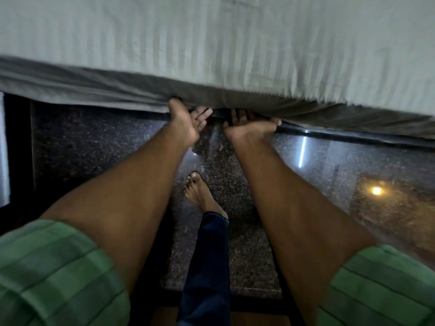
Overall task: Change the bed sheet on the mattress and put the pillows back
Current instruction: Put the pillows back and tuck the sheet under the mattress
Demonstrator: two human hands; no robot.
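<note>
- Nearest the camera: two green striped sleeves [47, 271], one at each lower corner of the view, with bare forearms reaching forward from them.
- Between the forearms, a bare foot [200, 191] stands on the dark speckled floor [235, 208], below a dark blue trouser leg [209, 267].
- The floor is polished; it shows a round lamp reflection [376, 190] at right and a thin bright streak further left.
- Left hand [186, 122]: palm turned up, thumb raised against the hanging fabric, fingers [202, 115] loosely spread and only slightly bent, their tips going under the bed edge. They touch the cloth from below (no closed grip visible).
- Right hand [249, 127]: palm also turned up, thumb stretched out to the right along the bed's dark lower edge [329, 132]. Its fingers [240, 115] pass under the fabric; how far they curl cannot be told, as their tips are hidden in shadow.
- The two hands are close together, not touching.
- Bed sheet [211, 43]: pale with faint woven stripes, it covers the top of the mattress across the upper view. Its overhanging side [94, 90] drapes down in grey folds, bunched just above both hands.
</note>
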